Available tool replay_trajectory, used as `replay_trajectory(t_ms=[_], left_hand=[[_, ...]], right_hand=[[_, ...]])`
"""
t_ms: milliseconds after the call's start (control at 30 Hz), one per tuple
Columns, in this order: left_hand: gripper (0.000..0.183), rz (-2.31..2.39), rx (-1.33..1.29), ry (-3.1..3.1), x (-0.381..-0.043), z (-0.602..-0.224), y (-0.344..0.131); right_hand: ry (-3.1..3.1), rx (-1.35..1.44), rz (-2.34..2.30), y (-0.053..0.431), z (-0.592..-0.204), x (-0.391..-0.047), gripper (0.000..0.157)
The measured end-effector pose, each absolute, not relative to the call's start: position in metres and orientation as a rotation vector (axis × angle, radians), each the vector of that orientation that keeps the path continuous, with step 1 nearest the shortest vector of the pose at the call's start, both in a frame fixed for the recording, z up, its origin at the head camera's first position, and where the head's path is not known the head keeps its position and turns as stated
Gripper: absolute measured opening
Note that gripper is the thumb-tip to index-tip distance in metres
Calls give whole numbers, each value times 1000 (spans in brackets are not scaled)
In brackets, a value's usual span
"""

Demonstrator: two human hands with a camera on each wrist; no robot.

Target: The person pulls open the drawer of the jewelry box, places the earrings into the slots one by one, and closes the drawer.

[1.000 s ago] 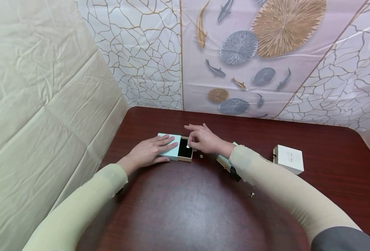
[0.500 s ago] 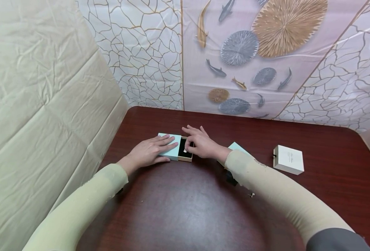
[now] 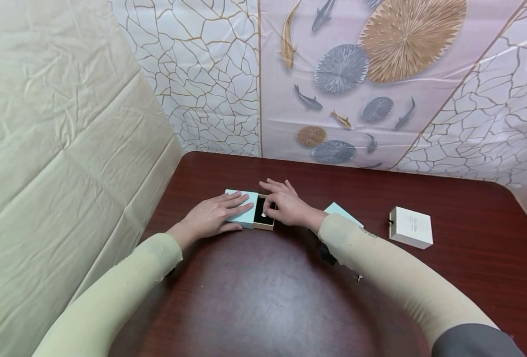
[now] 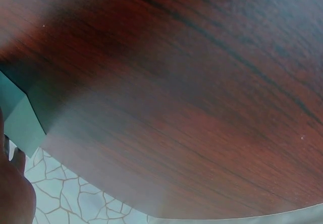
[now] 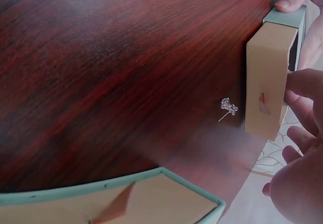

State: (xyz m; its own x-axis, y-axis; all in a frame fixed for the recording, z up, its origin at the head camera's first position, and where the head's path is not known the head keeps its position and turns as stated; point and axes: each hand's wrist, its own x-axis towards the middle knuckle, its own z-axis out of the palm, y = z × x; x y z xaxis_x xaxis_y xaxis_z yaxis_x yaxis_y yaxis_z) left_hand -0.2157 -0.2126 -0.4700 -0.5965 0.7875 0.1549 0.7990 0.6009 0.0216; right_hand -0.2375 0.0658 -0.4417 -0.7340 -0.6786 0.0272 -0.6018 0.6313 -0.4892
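Note:
A pale blue drawer box (image 3: 241,218) lies on the table with its tan drawer (image 3: 263,226) pulled partly out to the right. Black lining shows inside the drawer. My left hand (image 3: 210,213) rests on the box's top, fingers spread and fairly straight, thumb along the near side. Over the drawer, my right hand (image 3: 288,206) pinches a small shiny earring (image 3: 264,214) between thumb and index finger, low against the black lining. Its other fingers are raised. In the right wrist view, a sparkling earring (image 5: 228,106) with a thin post lies beside the drawer.
Under the right forearm sits another pale blue box (image 3: 341,213), partly hidden; its tan drawer (image 5: 151,199) shows in the right wrist view. Near it lie a black piece (image 3: 327,254) and small metal bits (image 3: 358,278). A white box (image 3: 411,228) stands farther right.
My right hand has moved slightly left and nearer with the earring, deeper over the drawer, then stayed almost still. The left hand has kept its place on the box.

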Motion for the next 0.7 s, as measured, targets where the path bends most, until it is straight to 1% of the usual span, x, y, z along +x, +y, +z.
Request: replay_trajectory(t_ms=[700], left_hand=[[66, -117, -1347, -2683, -216, -471, -214]], right_hand=[[2733, -1015, -710, 65, -441, -245, 17]])
